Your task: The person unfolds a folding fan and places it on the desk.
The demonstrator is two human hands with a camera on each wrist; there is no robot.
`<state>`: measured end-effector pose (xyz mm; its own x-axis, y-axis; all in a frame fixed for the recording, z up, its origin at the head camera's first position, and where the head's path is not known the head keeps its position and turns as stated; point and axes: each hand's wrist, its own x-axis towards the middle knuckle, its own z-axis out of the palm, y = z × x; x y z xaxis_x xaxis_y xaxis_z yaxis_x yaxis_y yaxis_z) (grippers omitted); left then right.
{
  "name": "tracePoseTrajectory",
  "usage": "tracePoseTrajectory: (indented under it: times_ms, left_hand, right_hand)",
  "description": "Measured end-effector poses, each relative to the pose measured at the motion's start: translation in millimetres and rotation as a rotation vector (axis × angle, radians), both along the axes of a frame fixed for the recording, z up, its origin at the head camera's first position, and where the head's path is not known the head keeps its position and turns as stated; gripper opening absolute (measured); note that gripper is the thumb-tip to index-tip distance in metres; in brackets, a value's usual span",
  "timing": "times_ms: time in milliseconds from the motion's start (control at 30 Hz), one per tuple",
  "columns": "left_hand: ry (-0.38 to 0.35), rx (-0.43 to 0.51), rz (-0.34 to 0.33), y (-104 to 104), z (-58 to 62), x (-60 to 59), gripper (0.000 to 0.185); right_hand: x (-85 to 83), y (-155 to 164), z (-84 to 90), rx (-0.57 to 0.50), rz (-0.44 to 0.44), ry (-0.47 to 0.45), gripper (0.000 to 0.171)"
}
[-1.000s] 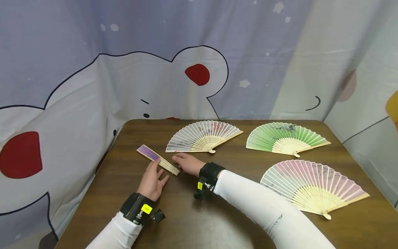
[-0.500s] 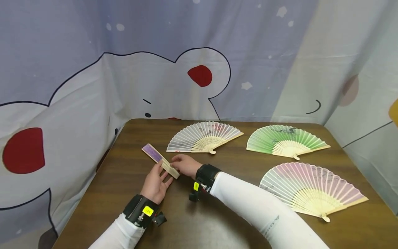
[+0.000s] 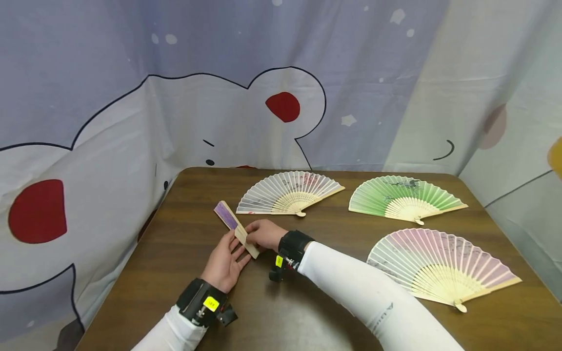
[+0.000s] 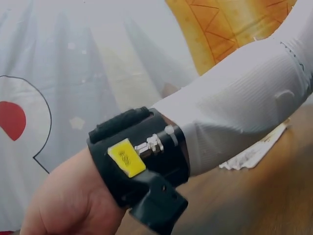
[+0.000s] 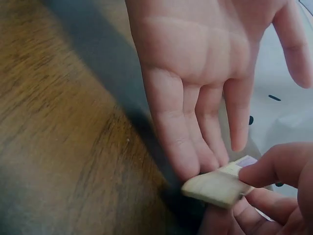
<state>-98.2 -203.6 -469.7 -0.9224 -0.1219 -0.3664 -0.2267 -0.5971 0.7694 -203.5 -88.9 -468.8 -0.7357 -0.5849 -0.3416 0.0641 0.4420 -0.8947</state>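
Observation:
A folded hand fan [image 3: 238, 230] with purple cloth and pale wooden ribs slants between both hands on the left half of the table. My right hand [image 3: 266, 235] pinches its rib end. In the right wrist view the right thumb [image 5: 274, 166] presses on the pale ribs, with curled fingers underneath. My left hand [image 3: 223, 263] reaches in from the near left, palm turned up. Its long fingers [image 5: 171, 129] stretch to the edge of the fan, while its thumb stands apart. The left wrist view shows mainly my right wrist and sleeve.
Three spread fans lie on the brown table [image 3: 175, 292]: a white floral fan [image 3: 291, 194] at the back, a green fan [image 3: 406, 199] at back right, and a pink fan [image 3: 443, 265] in front of it. A printed curtain [image 3: 219, 112] stands behind the table.
My right hand has come onto the fan and now pinches it. The purple end has swung to the right, making the fan steeper. Both hands have shifted slightly; the spread fans lie still.

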Motion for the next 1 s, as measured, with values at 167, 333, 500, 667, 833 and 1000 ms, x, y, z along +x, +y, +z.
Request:
tracePoseTrajectory:
  times_ms: [167, 333, 500, 667, 833, 1000]
  left_hand:
    - [0.021, -0.058, 0.008, 8.2, -4.8, -8.0, 0.062]
    - [0.103, -0.182, -0.050, 21.8, -5.5, -20.7, 0.052]
    - [0.221, -0.320, -0.097, 44.1, -6.5, -36.1, 0.050]
    - [0.260, -0.422, -0.123, 71.6, -3.3, -45.6, 0.050]
    - [0.302, -0.450, -0.175, 96.7, 1.8, -48.4, 0.044]
    - [0.355, -0.422, -0.243, 117.8, 7.3, -44.5, 0.044]
  right_hand:
    - [-2.7, 16.0, -1.9, -0.069, -0.049, -0.017, 0.033]
    - [-4.1, 41.6, -3.0, -0.190, -0.108, -0.045, 0.037]
    - [-0.5, 71.9, 0.1, -0.306, -0.183, -0.051, 0.039]
    - [8.6, 101.7, 6.1, -0.387, -0.254, -0.022, 0.038]
    - [24.1, 128.9, 11.8, -0.456, -0.322, 0.025, 0.036]
    - [40.1, 155.3, 16.6, -0.477, -0.348, 0.080, 0.036]
